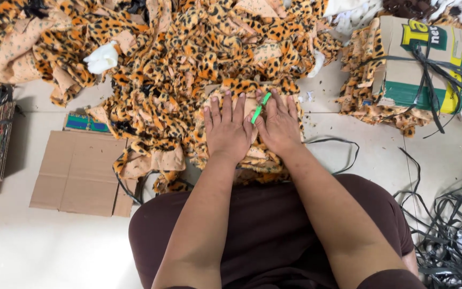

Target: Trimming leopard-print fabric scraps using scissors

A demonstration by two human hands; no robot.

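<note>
Both hands, left (227, 131) and right (279, 126), press leopard-print fabric (188, 59) near a cardboard box (418, 61).

The leopard-print fabric heap (188, 48) runs off the top edge; both hands cover the stacked pieces (252, 155) beneath; the black straps (450, 235) are cut off at right.

Open floor (54, 251) to my left, past the flattened cardboard (78, 174). Ahead, leopard-print fabric heap (188, 48) blocks reach. Right: cardboard box (423, 64) and tangled black straps (450, 235) obstruct; bare strip of floor between them.
</note>
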